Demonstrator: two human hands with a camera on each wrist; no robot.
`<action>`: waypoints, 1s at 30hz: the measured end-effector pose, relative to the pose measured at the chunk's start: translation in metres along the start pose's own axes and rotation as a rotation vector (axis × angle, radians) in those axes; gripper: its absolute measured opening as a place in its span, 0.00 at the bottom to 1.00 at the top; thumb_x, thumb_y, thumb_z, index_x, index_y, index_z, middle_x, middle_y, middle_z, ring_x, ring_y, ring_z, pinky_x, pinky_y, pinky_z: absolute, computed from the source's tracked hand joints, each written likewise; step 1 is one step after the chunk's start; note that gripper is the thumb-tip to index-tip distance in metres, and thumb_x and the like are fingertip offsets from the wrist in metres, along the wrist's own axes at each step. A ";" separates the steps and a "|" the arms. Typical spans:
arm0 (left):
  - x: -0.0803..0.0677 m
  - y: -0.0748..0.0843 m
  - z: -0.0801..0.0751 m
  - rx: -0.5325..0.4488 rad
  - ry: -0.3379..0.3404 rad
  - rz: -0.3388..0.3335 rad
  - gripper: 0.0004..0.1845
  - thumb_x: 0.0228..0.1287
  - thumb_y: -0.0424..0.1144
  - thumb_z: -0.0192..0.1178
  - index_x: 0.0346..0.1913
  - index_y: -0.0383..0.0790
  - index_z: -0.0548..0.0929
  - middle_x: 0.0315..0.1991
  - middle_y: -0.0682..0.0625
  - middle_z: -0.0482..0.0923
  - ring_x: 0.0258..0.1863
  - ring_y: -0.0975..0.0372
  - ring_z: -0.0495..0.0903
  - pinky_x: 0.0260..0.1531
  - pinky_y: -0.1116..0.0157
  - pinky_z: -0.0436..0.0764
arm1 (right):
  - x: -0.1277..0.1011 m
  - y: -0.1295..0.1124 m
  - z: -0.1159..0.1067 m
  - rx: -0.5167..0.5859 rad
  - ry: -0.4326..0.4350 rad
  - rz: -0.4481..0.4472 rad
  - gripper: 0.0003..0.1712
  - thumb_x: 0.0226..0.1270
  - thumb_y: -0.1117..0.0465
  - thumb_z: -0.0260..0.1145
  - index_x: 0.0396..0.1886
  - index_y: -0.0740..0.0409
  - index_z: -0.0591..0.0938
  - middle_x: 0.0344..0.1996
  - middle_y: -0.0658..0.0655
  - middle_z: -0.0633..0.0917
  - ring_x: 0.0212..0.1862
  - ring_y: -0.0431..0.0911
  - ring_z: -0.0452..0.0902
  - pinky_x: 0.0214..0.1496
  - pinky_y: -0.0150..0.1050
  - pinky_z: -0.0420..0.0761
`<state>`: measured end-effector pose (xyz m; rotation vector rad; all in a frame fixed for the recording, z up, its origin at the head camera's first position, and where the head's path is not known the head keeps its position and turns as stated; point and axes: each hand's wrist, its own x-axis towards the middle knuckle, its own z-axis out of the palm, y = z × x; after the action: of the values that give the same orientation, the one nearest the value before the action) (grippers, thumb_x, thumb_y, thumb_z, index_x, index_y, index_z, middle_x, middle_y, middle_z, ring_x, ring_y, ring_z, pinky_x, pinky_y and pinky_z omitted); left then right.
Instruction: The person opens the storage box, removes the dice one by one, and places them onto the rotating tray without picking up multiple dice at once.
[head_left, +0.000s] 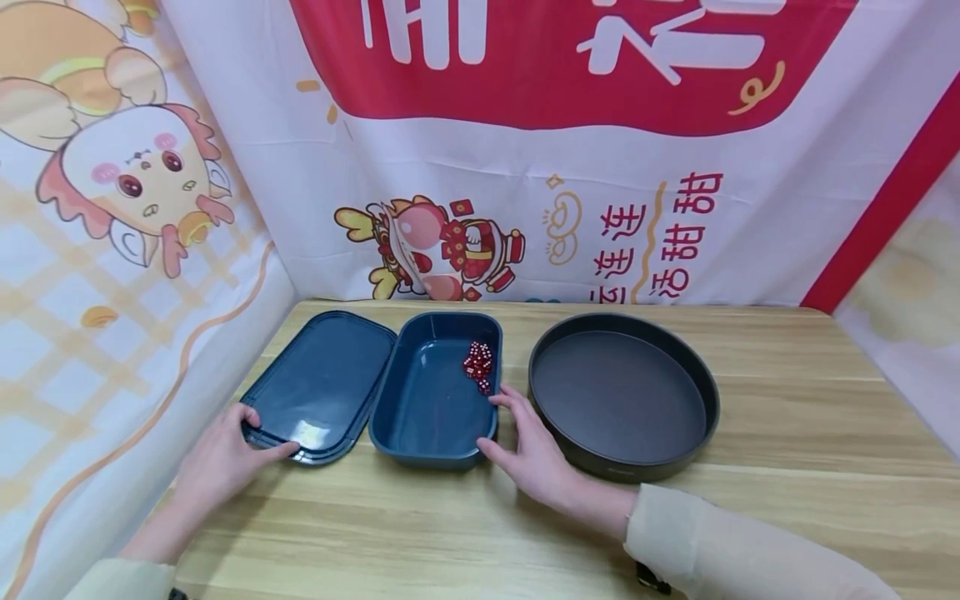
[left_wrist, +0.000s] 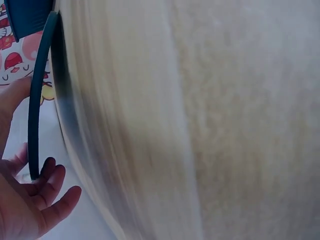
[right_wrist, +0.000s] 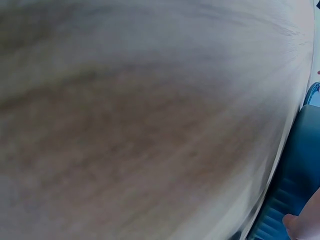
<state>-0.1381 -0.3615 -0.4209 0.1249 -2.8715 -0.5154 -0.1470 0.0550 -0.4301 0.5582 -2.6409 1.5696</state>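
A dark blue rectangular box (head_left: 427, 408) stands open on the wooden table, with a small heap of red dice (head_left: 478, 365) against its right wall. Its flat blue lid (head_left: 322, 383) lies just left of it. My left hand (head_left: 264, 433) grips the lid's near left corner, thumb on top; in the left wrist view the lid's edge (left_wrist: 36, 100) runs between thumb and fingers (left_wrist: 47, 192). My right hand (head_left: 499, 425) rests against the box's near right corner, fingers fairly straight along the rim. In the right wrist view the box wall (right_wrist: 295, 170) shows beside a fingertip (right_wrist: 300, 226).
A round dark baking pan (head_left: 622, 396), with nothing in it, sits right of the box and close to my right hand. Printed cloth banners (head_left: 525, 167) wall in the table at the back and both sides. Bare wood (head_left: 810, 467) lies to the right and in front.
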 end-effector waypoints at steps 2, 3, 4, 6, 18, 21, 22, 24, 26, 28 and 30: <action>0.000 0.000 0.003 0.021 -0.029 -0.004 0.40 0.41 0.68 0.72 0.41 0.39 0.68 0.30 0.42 0.70 0.27 0.52 0.71 0.22 0.60 0.67 | 0.000 0.001 0.000 0.001 0.001 -0.002 0.31 0.65 0.56 0.69 0.64 0.58 0.70 0.72 0.58 0.61 0.72 0.56 0.56 0.68 0.56 0.60; 0.000 -0.001 0.004 0.028 -0.039 -0.001 0.39 0.42 0.68 0.71 0.40 0.39 0.68 0.28 0.44 0.69 0.26 0.53 0.70 0.22 0.61 0.66 | 0.000 0.001 0.001 0.002 0.002 -0.001 0.31 0.65 0.56 0.69 0.64 0.58 0.70 0.72 0.58 0.61 0.72 0.56 0.56 0.68 0.56 0.60; 0.001 -0.001 0.005 0.031 -0.052 0.002 0.39 0.43 0.68 0.71 0.39 0.39 0.68 0.27 0.44 0.68 0.25 0.53 0.69 0.22 0.61 0.65 | 0.000 0.001 0.001 0.005 0.002 0.001 0.31 0.65 0.56 0.69 0.64 0.58 0.70 0.72 0.58 0.61 0.72 0.56 0.56 0.68 0.56 0.60; 0.000 0.000 0.007 0.037 -0.071 0.005 0.37 0.44 0.68 0.70 0.37 0.39 0.68 0.26 0.45 0.67 0.25 0.54 0.68 0.23 0.61 0.65 | 0.000 0.001 0.001 0.012 0.002 0.003 0.31 0.65 0.57 0.69 0.64 0.59 0.70 0.72 0.58 0.61 0.72 0.56 0.56 0.68 0.56 0.60; -0.003 0.002 0.008 0.071 -0.170 -0.019 0.36 0.47 0.72 0.64 0.34 0.40 0.70 0.29 0.44 0.68 0.26 0.55 0.68 0.23 0.62 0.64 | 0.000 0.000 0.001 0.022 0.000 0.029 0.32 0.64 0.58 0.70 0.65 0.57 0.69 0.73 0.56 0.60 0.72 0.53 0.55 0.69 0.54 0.60; -0.005 0.003 0.008 0.079 -0.180 -0.013 0.35 0.48 0.72 0.64 0.33 0.41 0.70 0.29 0.44 0.68 0.27 0.54 0.68 0.23 0.62 0.64 | 0.000 0.001 0.001 0.021 -0.002 0.022 0.32 0.64 0.58 0.70 0.65 0.58 0.69 0.73 0.58 0.60 0.72 0.54 0.55 0.68 0.54 0.60; -0.006 0.003 0.007 0.079 -0.183 -0.012 0.35 0.48 0.72 0.64 0.33 0.41 0.71 0.29 0.43 0.68 0.27 0.54 0.68 0.23 0.61 0.64 | 0.000 0.001 0.001 0.025 -0.003 0.022 0.32 0.64 0.58 0.69 0.65 0.58 0.69 0.73 0.58 0.60 0.72 0.54 0.55 0.68 0.54 0.60; -0.007 0.004 0.006 0.079 -0.195 -0.015 0.34 0.49 0.72 0.63 0.34 0.41 0.72 0.30 0.43 0.69 0.28 0.54 0.68 0.23 0.61 0.64 | 0.000 0.001 0.001 0.027 -0.003 0.024 0.32 0.64 0.58 0.69 0.65 0.58 0.69 0.73 0.58 0.60 0.72 0.54 0.56 0.68 0.54 0.61; -0.008 0.005 0.005 0.080 -0.207 -0.021 0.34 0.49 0.72 0.63 0.35 0.41 0.73 0.30 0.44 0.69 0.29 0.54 0.69 0.23 0.62 0.64 | 0.000 0.001 0.000 0.030 -0.005 0.031 0.32 0.64 0.58 0.69 0.65 0.58 0.69 0.73 0.57 0.60 0.72 0.53 0.55 0.68 0.53 0.61; -0.009 0.006 0.004 0.076 -0.223 -0.027 0.34 0.49 0.72 0.63 0.36 0.41 0.74 0.30 0.45 0.70 0.29 0.54 0.69 0.23 0.62 0.65 | 0.000 0.000 0.000 0.027 -0.006 0.031 0.32 0.65 0.58 0.69 0.65 0.58 0.69 0.73 0.57 0.60 0.72 0.53 0.55 0.68 0.53 0.60; -0.010 0.008 0.002 0.070 -0.243 -0.035 0.35 0.49 0.72 0.63 0.36 0.41 0.74 0.30 0.45 0.70 0.30 0.54 0.70 0.23 0.62 0.66 | 0.000 0.000 0.000 0.022 -0.007 0.031 0.32 0.65 0.57 0.69 0.65 0.58 0.69 0.73 0.57 0.60 0.72 0.53 0.55 0.69 0.53 0.60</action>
<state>-0.1294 -0.3525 -0.4219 0.1321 -3.1309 -0.4662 -0.1467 0.0553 -0.4302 0.5267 -2.6530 1.6099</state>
